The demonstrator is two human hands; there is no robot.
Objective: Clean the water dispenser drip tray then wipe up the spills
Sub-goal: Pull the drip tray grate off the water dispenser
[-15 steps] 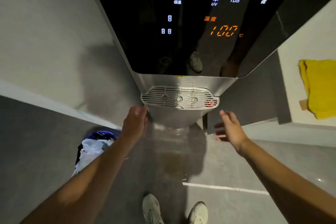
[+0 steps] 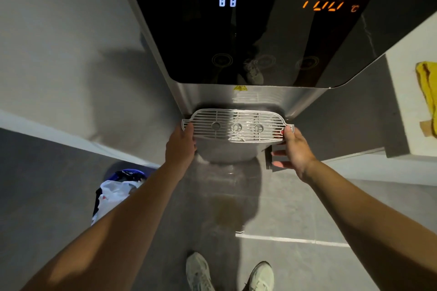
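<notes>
The drip tray (image 2: 236, 125), a silver slotted grille, juts from the front of the tall water dispenser (image 2: 248, 30), below its black glass panel. My left hand (image 2: 181, 144) grips the tray's left end, thumb on the grille. At the tray's right end, my right hand (image 2: 294, 149) holds on with thumb on top and fingers curled underneath. A yellow cloth (image 2: 428, 92) lies on the white counter (image 2: 406, 101) to the right, out of both hands' reach. A brownish wet patch (image 2: 227, 210) marks the floor in front of the dispenser.
A blue bin with a white plastic bag (image 2: 115, 191) stands on the floor at the left, against the grey wall. My two light shoes (image 2: 227, 271) are at the bottom. The display reads 100 °C in orange.
Both hands have risen from below the tray and taken hold of its two ends. The view has drawn closer to the dispenser.
</notes>
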